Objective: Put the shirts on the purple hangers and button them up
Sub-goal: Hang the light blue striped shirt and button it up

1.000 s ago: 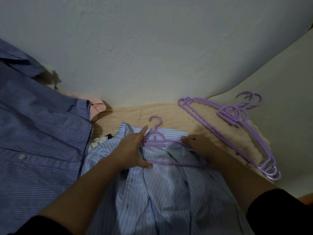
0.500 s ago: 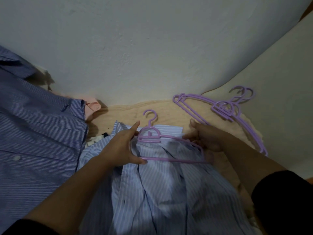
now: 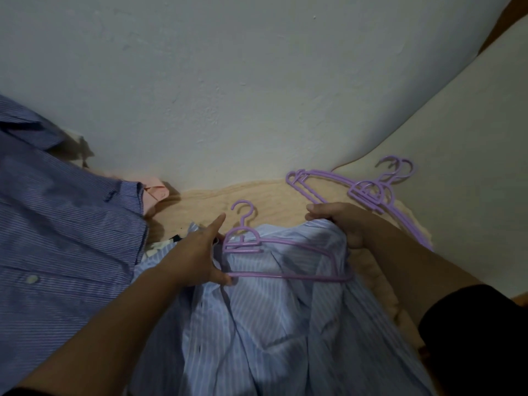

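A light blue striped shirt lies spread in front of me on a beige blanket. A purple hanger rests on its upper part, hook pointing away from me. My left hand holds the hanger's left end, thumb at the bottom bar and forefinger stretched toward the hook. My right hand grips the shirt's right shoulder cloth and lifts it over the hanger's right end. The hanger's left arm is hidden under my left hand.
A darker blue striped shirt covers the left side, with a pink garment peeking out behind it. A stack of spare purple hangers lies at the back right on the beige blanket. A white wall stands close behind.
My right hand has moved up from the hanger's right end and now pulls the shirt's shoulder cloth over it. My left hand stays on the hanger's left end.
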